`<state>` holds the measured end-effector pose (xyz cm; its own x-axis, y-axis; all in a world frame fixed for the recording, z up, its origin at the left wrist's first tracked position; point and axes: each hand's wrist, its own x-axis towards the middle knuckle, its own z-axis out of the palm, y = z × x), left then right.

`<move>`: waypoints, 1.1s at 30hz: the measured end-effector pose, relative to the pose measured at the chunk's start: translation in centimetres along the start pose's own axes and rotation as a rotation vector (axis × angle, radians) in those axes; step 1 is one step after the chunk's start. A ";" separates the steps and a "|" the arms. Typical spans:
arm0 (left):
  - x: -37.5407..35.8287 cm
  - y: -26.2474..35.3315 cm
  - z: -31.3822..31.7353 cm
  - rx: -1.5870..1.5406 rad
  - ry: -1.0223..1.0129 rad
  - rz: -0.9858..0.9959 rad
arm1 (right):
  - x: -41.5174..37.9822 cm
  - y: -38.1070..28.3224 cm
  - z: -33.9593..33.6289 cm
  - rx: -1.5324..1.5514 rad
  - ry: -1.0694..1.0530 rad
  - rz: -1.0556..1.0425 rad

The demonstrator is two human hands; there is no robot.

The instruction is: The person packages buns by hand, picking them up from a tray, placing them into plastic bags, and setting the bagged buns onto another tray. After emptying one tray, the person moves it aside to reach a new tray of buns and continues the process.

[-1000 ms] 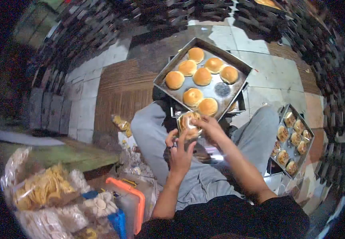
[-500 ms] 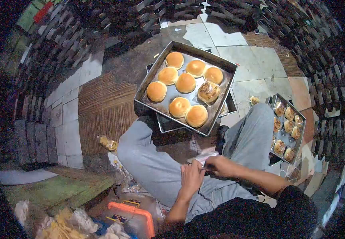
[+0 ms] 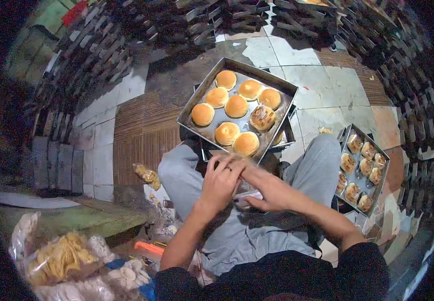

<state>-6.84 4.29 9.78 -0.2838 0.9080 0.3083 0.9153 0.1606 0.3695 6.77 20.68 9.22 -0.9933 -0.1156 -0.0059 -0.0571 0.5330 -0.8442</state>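
Loosely curled left fingers [image 3: 224, 165] against right [image 3: 252, 173]

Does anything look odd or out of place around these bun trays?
One wrapped bun sits among bare buns in the nearer tray, so it doesn't match. That tray also sits askew over a lower tray.

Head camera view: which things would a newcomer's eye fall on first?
The eye would probably fall first on the large tray of golden buns at the centre, where one wrapped bun sits among eight bare ones. Next come the left hand and right hand, close together just below it in view. At the right, beside the knee, lies a second tray of wrapped buns.
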 end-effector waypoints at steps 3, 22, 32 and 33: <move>0.0 3.3 -2.4 -0.043 -0.164 0.000 | 0.8 0.6 2.1 -0.250 0.090 -0.142; -2.4 -11.3 3.3 -1.773 0.923 -0.922 | 17.2 15.3 2.9 -0.628 0.380 0.698; -4.4 -11.2 3.4 -1.772 0.923 -0.816 | 11.9 16.0 6.6 -0.087 0.683 0.638; -4.4 -11.0 3.4 -1.792 0.942 -0.843 | 11.5 15.6 6.5 -0.119 0.802 0.531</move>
<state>-14.75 -0.13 1.40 -0.8867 0.3484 -0.3041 -0.4615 -0.6256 0.6290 -4.85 22.19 -7.50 -0.6636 0.7474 0.0334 0.4530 0.4369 -0.7771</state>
